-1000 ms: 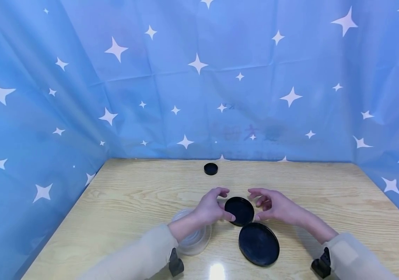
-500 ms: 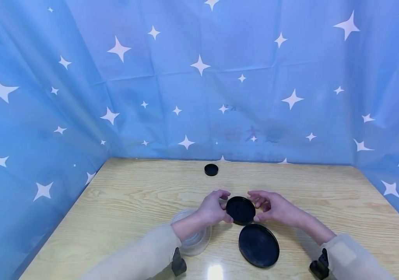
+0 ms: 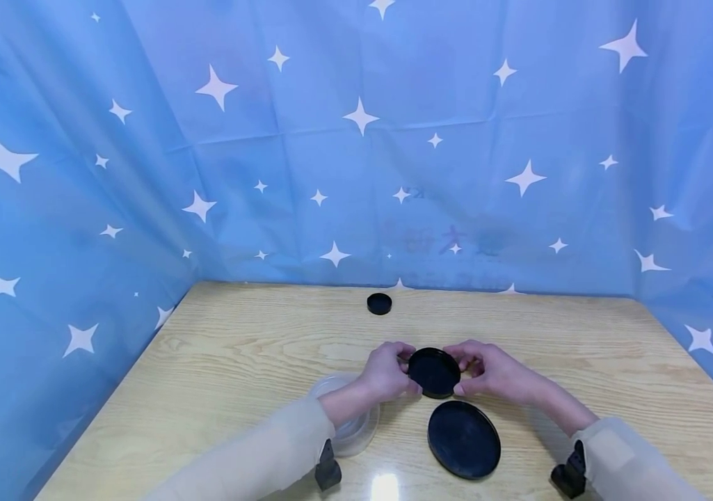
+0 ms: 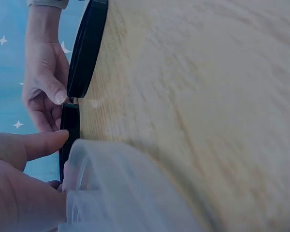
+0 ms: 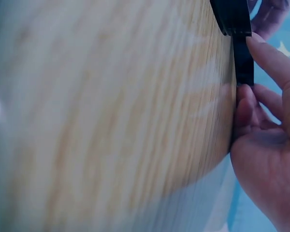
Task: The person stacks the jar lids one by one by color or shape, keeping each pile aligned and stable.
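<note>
A round black lid [image 3: 434,374] with a raised rim lies between the two hands, its hollow side facing up. My left hand [image 3: 387,372] holds its left edge, thumb at the near side; in the left wrist view that thumb [image 4: 50,144] touches the rim. On the opposite edge my right hand [image 3: 492,372] pinches it, and the right wrist view has the thumb [image 5: 270,55] against the rim with curled fingers below. Just nearer is a larger black lid [image 3: 464,440], untouched. Under the left forearm sit clear plastic containers [image 3: 365,435], partly hidden.
A small black lid [image 3: 379,303] lies near the back edge of the wooden table [image 3: 256,334]. Blue curtain [image 3: 306,160] with white stars hangs behind and along the sides.
My left hand has moved right and both hands have closed in on the middle lid. That lid has shifted slightly away from the larger one, which stays put.
</note>
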